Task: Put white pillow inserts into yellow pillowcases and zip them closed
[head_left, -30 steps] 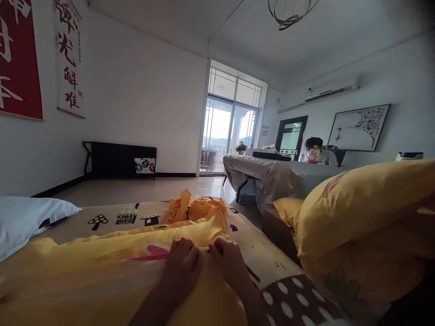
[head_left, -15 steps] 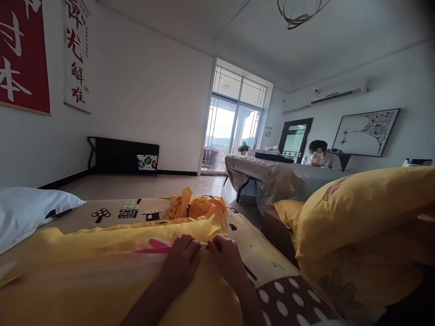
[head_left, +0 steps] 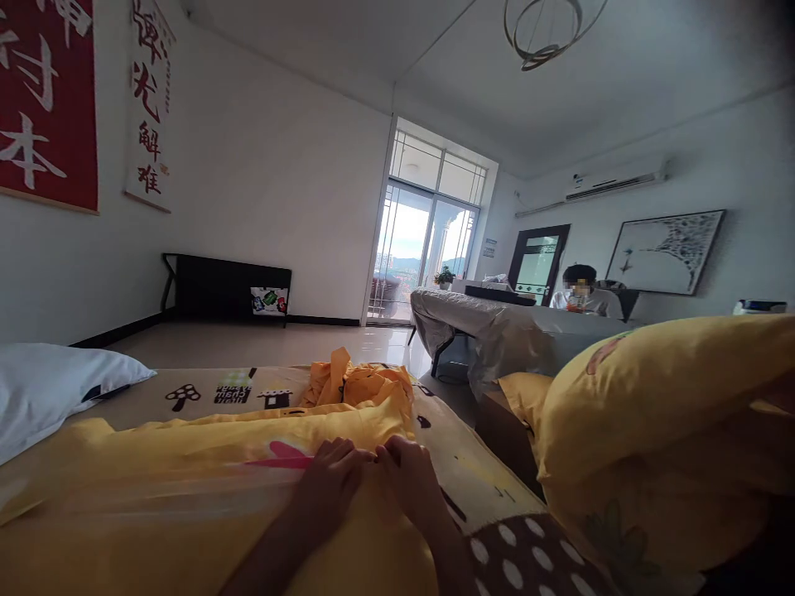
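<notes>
A plump yellow pillow (head_left: 204,505) with a pink patch lies in front of me across the patterned blanket. Near its right end my left hand (head_left: 339,476) bends its fingers closed on the pillowcase fabric. Almost touching it, my right hand (head_left: 403,468) pinches the same fabric, thumb and fingertips together. Between the fingertips a small dark spot shows, too small to make out. Crumpled orange cloth (head_left: 360,382) lies just beyond the pillow.
A stack of yellow pillows (head_left: 658,414) rises at the right on a brown box. At the left lies a white pillow (head_left: 55,393). The patterned blanket (head_left: 472,472) is beneath. Farther back, a person (head_left: 584,294) sits behind a plastic-covered table (head_left: 490,319).
My hands have drawn slightly closer together, still pinching the pillowcase. The view has tilted up a little, and the pillow stays in place.
</notes>
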A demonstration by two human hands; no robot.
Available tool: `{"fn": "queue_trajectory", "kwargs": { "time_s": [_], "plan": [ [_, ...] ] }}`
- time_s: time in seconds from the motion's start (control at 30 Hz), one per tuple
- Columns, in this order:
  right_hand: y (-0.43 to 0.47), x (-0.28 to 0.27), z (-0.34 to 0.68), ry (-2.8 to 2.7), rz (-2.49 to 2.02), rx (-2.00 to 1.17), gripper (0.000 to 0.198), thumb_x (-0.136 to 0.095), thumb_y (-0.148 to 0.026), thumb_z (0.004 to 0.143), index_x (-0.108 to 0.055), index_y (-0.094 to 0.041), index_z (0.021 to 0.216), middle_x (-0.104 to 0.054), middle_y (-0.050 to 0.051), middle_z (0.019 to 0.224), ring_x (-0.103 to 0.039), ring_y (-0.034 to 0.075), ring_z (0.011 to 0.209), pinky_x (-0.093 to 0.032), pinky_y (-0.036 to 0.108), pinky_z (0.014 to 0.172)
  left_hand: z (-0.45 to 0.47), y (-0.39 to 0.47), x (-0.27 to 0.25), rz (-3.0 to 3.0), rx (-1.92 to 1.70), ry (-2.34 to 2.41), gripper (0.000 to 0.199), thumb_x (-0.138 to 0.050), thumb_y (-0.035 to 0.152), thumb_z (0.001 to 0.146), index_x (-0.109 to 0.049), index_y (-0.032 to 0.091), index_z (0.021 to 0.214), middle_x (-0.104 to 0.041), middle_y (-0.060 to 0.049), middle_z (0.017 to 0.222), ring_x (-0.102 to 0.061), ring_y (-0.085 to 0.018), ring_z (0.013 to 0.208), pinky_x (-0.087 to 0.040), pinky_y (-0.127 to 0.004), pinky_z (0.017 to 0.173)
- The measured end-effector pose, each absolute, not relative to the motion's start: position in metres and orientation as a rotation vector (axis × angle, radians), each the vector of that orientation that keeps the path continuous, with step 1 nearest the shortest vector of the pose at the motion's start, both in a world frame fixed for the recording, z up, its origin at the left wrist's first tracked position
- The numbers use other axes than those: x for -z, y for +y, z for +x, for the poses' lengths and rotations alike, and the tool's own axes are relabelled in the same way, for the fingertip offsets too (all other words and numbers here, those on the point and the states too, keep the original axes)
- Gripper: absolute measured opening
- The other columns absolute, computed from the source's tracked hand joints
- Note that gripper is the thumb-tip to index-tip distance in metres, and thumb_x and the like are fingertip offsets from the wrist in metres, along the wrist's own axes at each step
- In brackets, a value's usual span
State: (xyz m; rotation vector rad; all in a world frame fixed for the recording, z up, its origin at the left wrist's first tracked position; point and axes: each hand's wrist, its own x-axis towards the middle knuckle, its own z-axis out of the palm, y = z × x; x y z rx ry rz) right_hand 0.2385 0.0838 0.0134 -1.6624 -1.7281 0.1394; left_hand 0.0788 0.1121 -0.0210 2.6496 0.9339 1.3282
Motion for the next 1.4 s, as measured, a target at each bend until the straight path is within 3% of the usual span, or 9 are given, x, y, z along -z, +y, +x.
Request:
{"fn": "queue_trajectory", "kwargs": {
  "time_s": [0.4,0.57,0.77,0.9,1.03,1.17,1.27,1.4],
  "plan": [
    [0.075,-0.016,0.228,-1.773,-1.933,0.041,0.023,-0.048,-0.024,0.09,-0.066,-0.017,0.077,-0.07,0.007,0.08,-0.062,0.019,0.077,-0.034,0.026,0.062,0.092,0.104,0.018,2.558,-1.294,0.959,0.012,-0.052,0.022,0.088,-0.064,0.021,0.084,-0.06,-0.003,0.086,-0.053,-0.018,0.083,-0.038,-0.034,0.077],
    [0.066,-0.028,0.22,-1.775,-2.1,0.081,0.027,-0.042,-0.024,0.093,-0.067,-0.016,0.087,-0.071,0.012,0.087,-0.066,0.024,0.082,-0.034,0.028,0.059,0.11,0.107,0.019,2.439,-1.401,1.163,0.019,-0.051,0.009,0.083,-0.064,0.019,0.073,-0.061,-0.003,0.078,-0.054,-0.018,0.079,-0.037,-0.035,0.074],
    [0.071,-0.028,0.213,-1.773,-2.154,0.121,0.029,-0.038,-0.02,0.094,-0.067,-0.016,0.092,-0.071,0.015,0.088,-0.068,0.027,0.084,-0.036,0.029,0.059,0.119,0.109,0.01,2.422,-1.074,1.369,0.024,-0.043,0.011,0.087,-0.065,0.019,0.081,-0.064,-0.004,0.089,-0.057,-0.02,0.09,-0.041,-0.038,0.083],
    [0.078,-0.025,0.214,-1.701,-2.183,0.171,0.032,-0.035,-0.011,0.092,-0.066,-0.016,0.096,-0.071,0.015,0.086,-0.069,0.025,0.082,-0.037,0.028,0.058,0.13,0.12,-0.007,2.518,-0.896,1.393,0.025,-0.041,0.008,0.083,-0.066,0.014,0.085,-0.066,-0.011,0.093,-0.06,-0.024,0.089,-0.043,-0.04,0.082],
    [0.082,-0.022,0.228,-1.678,-2.036,0.035,0.026,-0.042,-0.02,0.091,-0.067,-0.017,0.084,-0.072,0.01,0.082,-0.068,0.021,0.077,-0.037,0.025,0.059,0.133,0.133,-0.017,2.626,-0.727,1.286,0.014,-0.052,0.016,0.076,-0.066,0.014,0.076,-0.067,-0.012,0.083,-0.062,-0.027,0.08,-0.045,-0.04,0.075],
    [0.086,-0.02,0.253,-1.701,-1.752,-0.298,0.021,-0.051,-0.019,0.083,-0.067,-0.016,0.071,-0.069,0.005,0.068,-0.063,0.014,0.064,-0.038,0.021,0.057,0.123,0.128,-0.001,2.581,-0.775,1.269,0.021,-0.046,0.025,0.084,-0.064,0.016,0.079,-0.065,-0.008,0.088,-0.06,-0.022,0.083,-0.045,-0.035,0.076],
    [0.09,-0.014,0.268,-1.626,-1.645,-0.448,0.014,-0.055,-0.016,0.074,-0.069,-0.014,0.077,-0.064,0.0,0.057,-0.057,0.012,0.054,-0.037,0.019,0.052,0.117,0.118,0.017,2.587,-0.922,1.244,0.027,-0.039,0.027,0.091,-0.062,0.017,0.083,-0.063,-0.007,0.094,-0.057,-0.02,0.089,-0.044,-0.035,0.08],
    [0.089,-0.007,0.269,-1.79,-1.581,-0.532,0.027,-0.054,-0.012,0.067,-0.073,-0.015,0.087,-0.067,0.001,0.063,-0.057,0.012,0.059,-0.037,0.019,0.053,0.118,0.115,0.03,2.759,-1.081,1.114,0.027,-0.037,0.015,0.089,-0.063,0.017,0.083,-0.061,-0.007,0.088,-0.053,-0.022,0.086,-0.041,-0.039,0.081]
  ]
}}
